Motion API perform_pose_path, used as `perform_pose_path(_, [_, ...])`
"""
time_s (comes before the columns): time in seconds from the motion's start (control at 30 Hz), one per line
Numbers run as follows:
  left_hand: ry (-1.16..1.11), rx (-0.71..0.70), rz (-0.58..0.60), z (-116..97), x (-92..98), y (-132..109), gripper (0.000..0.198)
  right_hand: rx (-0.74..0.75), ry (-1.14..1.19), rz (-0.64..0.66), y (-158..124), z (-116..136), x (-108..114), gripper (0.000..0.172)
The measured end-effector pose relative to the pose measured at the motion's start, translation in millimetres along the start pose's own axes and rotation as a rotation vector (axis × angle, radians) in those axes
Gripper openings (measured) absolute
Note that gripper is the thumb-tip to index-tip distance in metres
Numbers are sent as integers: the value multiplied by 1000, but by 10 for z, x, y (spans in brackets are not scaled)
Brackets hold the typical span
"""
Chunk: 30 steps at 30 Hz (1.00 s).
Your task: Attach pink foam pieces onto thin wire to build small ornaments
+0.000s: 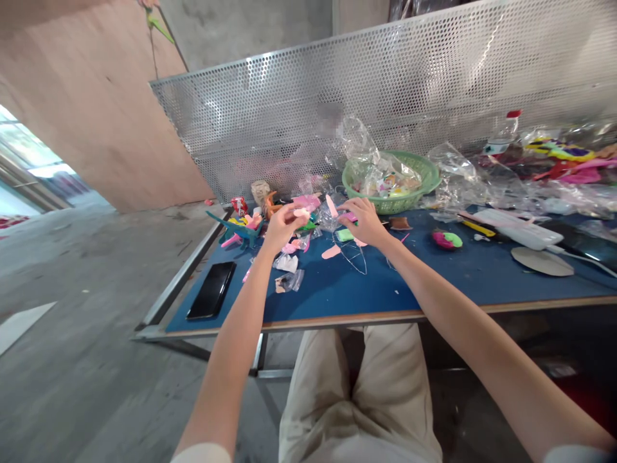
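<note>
Both of my arms reach out over a blue table [434, 276]. My left hand [282, 225] is closed in a pinch on a small pale pink plastic piece [302, 213]. My right hand [365, 220] is closed on another pink plastic piece [332, 207] that sticks up to the left of its fingers. Between and below the hands lie pink and green toy parts [345, 235], a pink strip [330, 252] and small clear bags [289, 281]. A teal toy dinosaur [237, 230] stands left of my left hand.
A green basket [424, 173] with bagged parts stands behind my right hand. A black phone [211, 290] lies at the table's near left. A white power strip [520, 230], a grey disc [542, 262], crumpled clear plastic and colourful toys fill the right. A perforated metal panel [289, 109] backs the table.
</note>
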State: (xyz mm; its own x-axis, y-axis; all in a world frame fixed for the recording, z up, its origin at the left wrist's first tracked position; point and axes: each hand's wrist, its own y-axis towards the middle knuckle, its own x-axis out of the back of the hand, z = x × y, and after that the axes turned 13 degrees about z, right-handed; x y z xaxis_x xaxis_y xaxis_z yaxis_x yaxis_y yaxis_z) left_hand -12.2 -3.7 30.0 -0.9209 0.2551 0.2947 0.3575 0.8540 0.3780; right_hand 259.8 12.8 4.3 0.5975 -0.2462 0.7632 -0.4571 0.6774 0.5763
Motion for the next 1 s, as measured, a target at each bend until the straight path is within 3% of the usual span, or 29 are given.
perform_pose_path(0.13, [-122, 60, 135, -55, -223, -15, 68, 171, 4, 25, -2, 273, 62, 53])
perform_pose_path(0.3, [-213, 68, 178, -74, -361, -14, 75, 330, -18, 166, 43, 454, -39, 66])
perform_pose_path(0.4, [-270, 75, 200, -71, -401, -10, 70, 334, -64, 137, 72, 448, -110, 60])
perform_pose_path(0.6, [-618, 139, 304, -61, -407, -3, 52, 470, -129, -8, 107, 327, -134, 31])
perform_pose_path(0.73, [-616, 129, 287, -25, -447, 2, 45, 472, -101, -14, 110, 303, -150, 39])
perform_pose_path(0.9, [-521, 105, 225, 54, -418, 38, 56, 366, -29, 76, 95, 302, -101, 77])
perform_pose_path(1.0, [-382, 45, 121, 104, -353, 65, 59, 339, -9, 67, 72, 238, -8, 74])
